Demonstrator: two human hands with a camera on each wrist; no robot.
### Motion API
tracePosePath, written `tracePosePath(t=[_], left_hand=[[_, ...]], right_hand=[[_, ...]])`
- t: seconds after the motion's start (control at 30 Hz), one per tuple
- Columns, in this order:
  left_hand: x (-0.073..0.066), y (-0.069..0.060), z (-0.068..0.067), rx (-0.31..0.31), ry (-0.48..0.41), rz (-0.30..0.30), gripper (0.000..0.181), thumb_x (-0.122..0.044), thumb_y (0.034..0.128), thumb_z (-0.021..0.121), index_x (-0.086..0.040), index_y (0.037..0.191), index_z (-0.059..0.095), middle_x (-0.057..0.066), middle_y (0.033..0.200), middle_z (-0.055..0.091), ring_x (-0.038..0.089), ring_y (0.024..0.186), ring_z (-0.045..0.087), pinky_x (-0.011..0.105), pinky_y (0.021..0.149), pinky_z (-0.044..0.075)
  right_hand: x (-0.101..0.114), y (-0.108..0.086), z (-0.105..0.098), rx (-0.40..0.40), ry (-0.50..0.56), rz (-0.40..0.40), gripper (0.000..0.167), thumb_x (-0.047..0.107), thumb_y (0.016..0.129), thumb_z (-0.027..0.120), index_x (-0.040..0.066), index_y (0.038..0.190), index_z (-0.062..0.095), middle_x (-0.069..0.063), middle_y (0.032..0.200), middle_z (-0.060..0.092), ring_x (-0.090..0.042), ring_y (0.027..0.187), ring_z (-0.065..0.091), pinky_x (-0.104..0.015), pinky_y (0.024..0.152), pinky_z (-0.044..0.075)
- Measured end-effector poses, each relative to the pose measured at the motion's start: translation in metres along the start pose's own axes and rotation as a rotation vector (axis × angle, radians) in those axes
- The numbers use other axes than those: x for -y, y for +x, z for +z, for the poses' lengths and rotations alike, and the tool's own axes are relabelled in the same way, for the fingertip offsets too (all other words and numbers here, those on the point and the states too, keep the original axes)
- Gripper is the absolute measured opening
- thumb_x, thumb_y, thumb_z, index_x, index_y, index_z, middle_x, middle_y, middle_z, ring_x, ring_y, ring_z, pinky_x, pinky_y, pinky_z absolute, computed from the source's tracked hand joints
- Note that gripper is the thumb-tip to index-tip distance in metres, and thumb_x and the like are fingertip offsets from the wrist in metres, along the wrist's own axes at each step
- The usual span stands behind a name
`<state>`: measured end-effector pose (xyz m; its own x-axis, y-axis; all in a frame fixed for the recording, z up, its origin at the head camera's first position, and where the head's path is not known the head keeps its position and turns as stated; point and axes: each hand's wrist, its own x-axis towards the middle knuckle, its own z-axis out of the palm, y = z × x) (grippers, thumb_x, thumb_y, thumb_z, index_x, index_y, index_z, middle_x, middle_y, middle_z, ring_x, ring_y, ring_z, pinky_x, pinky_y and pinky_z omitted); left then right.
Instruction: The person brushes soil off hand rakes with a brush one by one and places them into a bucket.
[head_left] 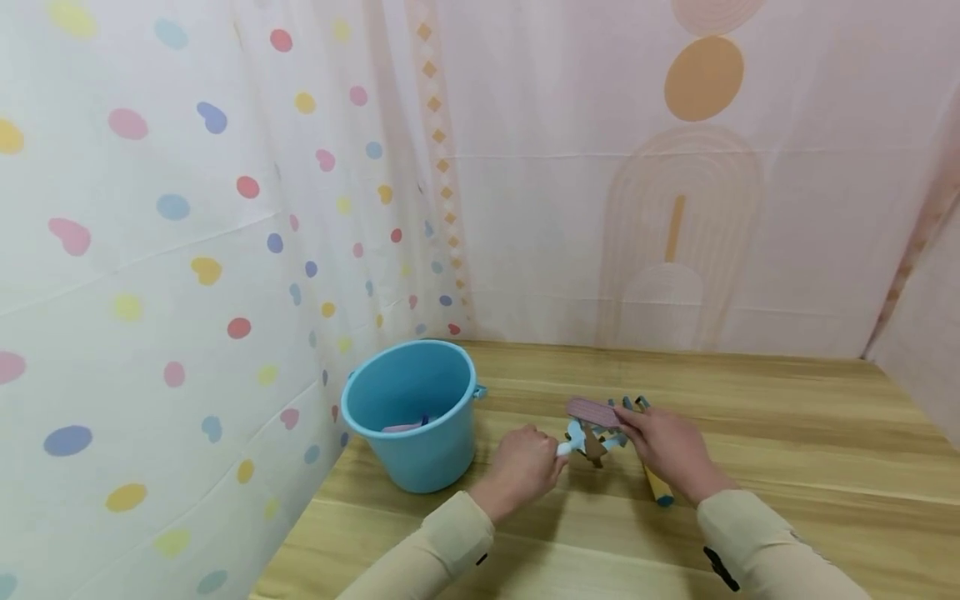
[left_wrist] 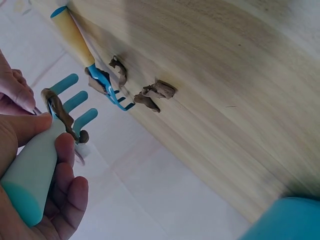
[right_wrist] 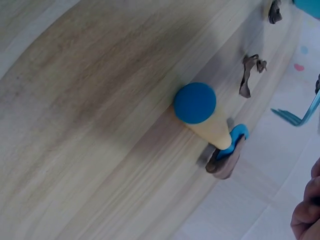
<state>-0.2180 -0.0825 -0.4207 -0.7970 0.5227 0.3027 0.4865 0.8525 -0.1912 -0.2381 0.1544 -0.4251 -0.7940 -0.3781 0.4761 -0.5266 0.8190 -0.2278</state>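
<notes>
My left hand [head_left: 525,467] grips a small hand rake [left_wrist: 37,162] by its pale handle with a turquoise end. Brown, mud-like stuff [left_wrist: 62,112] clings across the base of its blue tines. My right hand [head_left: 675,450] pinches a flat, pinkish-purple ribbed piece [head_left: 592,412] against the raked end; its kind is unclear. Beside the right hand lies a second hand rake [left_wrist: 75,35], with a yellow handle and blue tines, on the table. Brown clumps [left_wrist: 160,90] lie near its tines, and more brown stuff sits at its neck.
A light blue bucket [head_left: 427,454] stands left of the hands, with a pinkish-purple object [head_left: 403,427] inside. The wooden table [head_left: 810,433] meets a patterned curtain [head_left: 525,250] at the back and a dotted curtain [head_left: 187,292] on the left.
</notes>
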Motion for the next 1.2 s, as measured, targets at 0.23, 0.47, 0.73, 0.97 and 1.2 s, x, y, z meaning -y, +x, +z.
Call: tracePosePath(t=[0.23,0.47,0.73,0.97,1.2], left_hand=[[0.0,-0.001,0.0,-0.034,0.046,0.021,0.029,-0.035,0.0922,0.069,-0.016,0.07,0.064,-0.007,0.058,0.052,0.01,0.058,0.05,0.026,0.049,0.039],[-0.011,-0.001,-0.006,-0.034,0.023,0.068,0.03,-0.039,0.0913,0.07,-0.018,0.07,0.064,-0.007,0.06,0.054,0.011,0.058,0.05,0.026,0.048,0.039],[-0.013,0.003,-0.008,-0.032,-0.01,0.046,0.027,-0.036,0.0915,0.07,-0.018,0.072,0.065,-0.007,0.062,0.055,0.011,0.06,0.052,0.026,0.049,0.039],[0.0,0.002,0.0,-0.037,-0.064,-0.043,0.034,-0.035,0.0919,0.07,-0.019,0.065,0.055,-0.008,0.057,0.048,0.011,0.056,0.049,0.028,0.046,0.038],[0.007,0.004,0.006,-0.051,-0.163,-0.118,0.039,-0.031,0.0927,0.068,-0.02,0.061,0.048,-0.008,0.054,0.041,0.008,0.05,0.04,0.028,0.044,0.034]], right_hand=[[0.007,0.004,0.004,0.0,-0.041,0.025,0.033,0.017,0.095,0.068,0.009,0.126,0.068,0.0,0.068,0.056,-0.01,0.05,0.036,-0.027,0.045,0.032],[0.005,0.007,0.006,0.003,0.012,0.065,0.033,0.015,0.095,0.068,0.005,0.126,0.067,-0.009,0.079,0.067,-0.015,0.054,0.05,-0.029,0.046,0.036],[-0.003,0.007,0.0,0.04,0.103,0.164,0.036,0.016,0.097,0.063,0.003,0.131,0.063,-0.005,0.077,0.062,-0.014,0.055,0.043,-0.032,0.05,0.036],[0.0,0.007,0.001,0.001,0.101,0.159,0.036,0.018,0.097,0.063,0.004,0.13,0.064,-0.006,0.079,0.064,-0.014,0.056,0.044,-0.032,0.05,0.036],[0.016,0.003,0.003,-0.023,0.046,0.099,0.03,0.023,0.096,0.066,0.004,0.119,0.071,-0.008,0.085,0.069,-0.016,0.061,0.056,-0.034,0.049,0.043]])
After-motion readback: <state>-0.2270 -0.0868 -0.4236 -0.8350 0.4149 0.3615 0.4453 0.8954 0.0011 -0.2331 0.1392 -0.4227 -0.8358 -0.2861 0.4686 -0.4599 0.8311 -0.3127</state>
